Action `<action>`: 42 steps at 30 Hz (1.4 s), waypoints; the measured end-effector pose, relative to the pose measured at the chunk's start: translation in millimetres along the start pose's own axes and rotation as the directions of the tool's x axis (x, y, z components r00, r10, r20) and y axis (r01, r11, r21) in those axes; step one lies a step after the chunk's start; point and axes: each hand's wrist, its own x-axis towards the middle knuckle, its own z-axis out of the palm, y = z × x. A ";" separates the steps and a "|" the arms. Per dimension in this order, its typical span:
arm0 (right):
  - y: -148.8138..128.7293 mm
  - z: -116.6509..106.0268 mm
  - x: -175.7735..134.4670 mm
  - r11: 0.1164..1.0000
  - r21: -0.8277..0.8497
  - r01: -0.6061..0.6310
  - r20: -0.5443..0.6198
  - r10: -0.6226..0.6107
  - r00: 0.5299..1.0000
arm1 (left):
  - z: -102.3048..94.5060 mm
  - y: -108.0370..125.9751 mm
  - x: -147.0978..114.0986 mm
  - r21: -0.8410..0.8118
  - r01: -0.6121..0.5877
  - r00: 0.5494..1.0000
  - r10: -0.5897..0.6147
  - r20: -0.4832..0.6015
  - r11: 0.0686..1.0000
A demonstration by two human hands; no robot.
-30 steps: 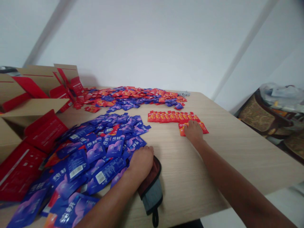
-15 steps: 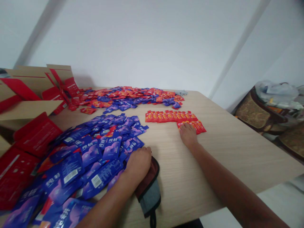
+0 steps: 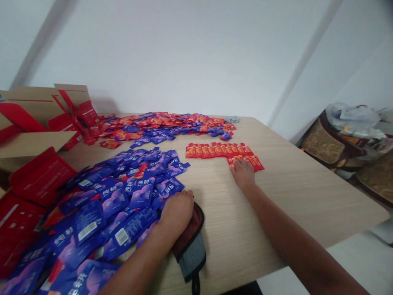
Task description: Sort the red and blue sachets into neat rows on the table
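My left hand [image 3: 179, 211] is curled closed over the end of a brown and grey fabric pouch [image 3: 196, 250], right beside the pile of blue sachets [image 3: 113, 196]. What its fingers hold, if anything, is hidden. Farther right, my right hand [image 3: 243, 174] is closed on a red sachet [image 3: 232, 159] at the left end of a short overlapping row. Its fingertips are bent over the sachet, which lies flat. Behind this row runs a longer row of overlapping red sachets [image 3: 215, 150].
A mixed heap of red and blue sachets [image 3: 172, 123] spreads along the table's back edge by the wall. Open red boxes [image 3: 43, 176] and a cardboard carton [image 3: 37, 143] stand at left. A patterned chair [image 3: 325, 143] with plastic bags [image 3: 350, 119] is beyond the table's right edge.
The whole view has shifted slightly, with things appearing a little farther left. Both hands stay where they were against the pouch and the red sachets.
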 end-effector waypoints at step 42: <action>-157.5 -17.1 -72.3 0.102 0.961 -0.257 0.274 -0.244 0.930 | -93.0 -147.5 13.1 -0.128 0.425 0.891 -0.439 -0.115 0.896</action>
